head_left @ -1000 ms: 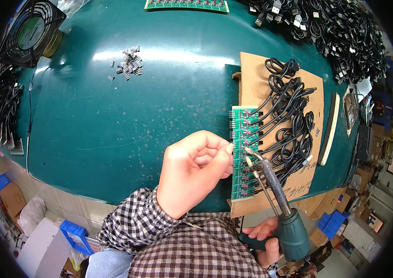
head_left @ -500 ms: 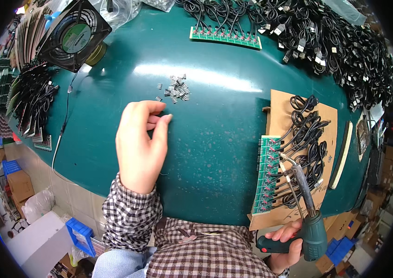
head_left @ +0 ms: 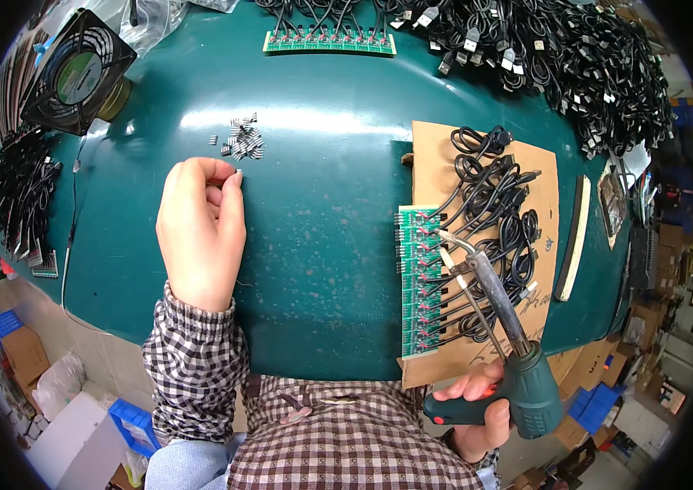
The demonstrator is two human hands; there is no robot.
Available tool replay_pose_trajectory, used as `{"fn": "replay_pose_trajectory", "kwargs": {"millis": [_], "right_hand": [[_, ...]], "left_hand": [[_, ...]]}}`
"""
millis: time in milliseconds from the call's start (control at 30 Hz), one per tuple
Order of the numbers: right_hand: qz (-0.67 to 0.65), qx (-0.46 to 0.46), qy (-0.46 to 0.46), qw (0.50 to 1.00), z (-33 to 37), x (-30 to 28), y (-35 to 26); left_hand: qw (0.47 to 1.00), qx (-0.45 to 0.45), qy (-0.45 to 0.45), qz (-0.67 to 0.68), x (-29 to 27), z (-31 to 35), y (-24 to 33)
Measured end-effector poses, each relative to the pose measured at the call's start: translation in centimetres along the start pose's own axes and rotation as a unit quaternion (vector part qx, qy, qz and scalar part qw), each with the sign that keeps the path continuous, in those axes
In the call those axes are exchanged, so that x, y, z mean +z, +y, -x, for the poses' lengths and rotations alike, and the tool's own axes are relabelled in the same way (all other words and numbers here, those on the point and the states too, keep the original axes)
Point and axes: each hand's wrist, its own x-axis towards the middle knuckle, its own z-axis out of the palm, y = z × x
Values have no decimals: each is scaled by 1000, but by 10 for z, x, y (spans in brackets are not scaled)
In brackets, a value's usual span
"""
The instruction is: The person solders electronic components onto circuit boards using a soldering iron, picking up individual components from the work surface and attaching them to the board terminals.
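My left hand [head_left: 199, 229] is closed in a pinch just in front of a small pile of black-and-silver components [head_left: 244, 140]. A tiny component [head_left: 238, 172] shows between thumb and forefinger. In my right hand [head_left: 481, 416] is a dark green soldering gun [head_left: 533, 396], gripped by its handle with a red button at the end. Its metal barrel slants up and left, and the tip sits over a strip of green circuit boards [head_left: 421, 302]. Black cables [head_left: 493, 237] run from that strip across a cardboard sheet [head_left: 436, 163]. Whether the tip touches the boards, I cannot tell.
A second board strip with cables [head_left: 330, 42] lies at the far edge. Bundled black USB cables [head_left: 542, 57] heap up at the far right. On the left are a black fan [head_left: 77, 72] and more cabled boards [head_left: 20, 196]. A pale curved strip [head_left: 573, 237] lies right of the cardboard.
The view has shifted, so everything sits further left and slightly higher. My left thumb and forefinger have closed on a tiny component by the pile. The soldering gun stays over the board strip.
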Motion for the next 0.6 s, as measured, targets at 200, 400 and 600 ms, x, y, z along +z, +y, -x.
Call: {"fn": "replay_pose_trajectory", "kwargs": {"millis": [200, 400, 600], "right_hand": [[27, 7, 12, 1000, -5, 6, -9], [120, -25, -51, 991, -28, 37, -17], [130, -56, -72, 987, -26, 30, -13]], "left_hand": [[928, -98, -152, 326, -16, 35, 54], [800, -85, -353, 477, -23, 83, 99], [838, 30, -311, 448, -16, 90, 99]]}}
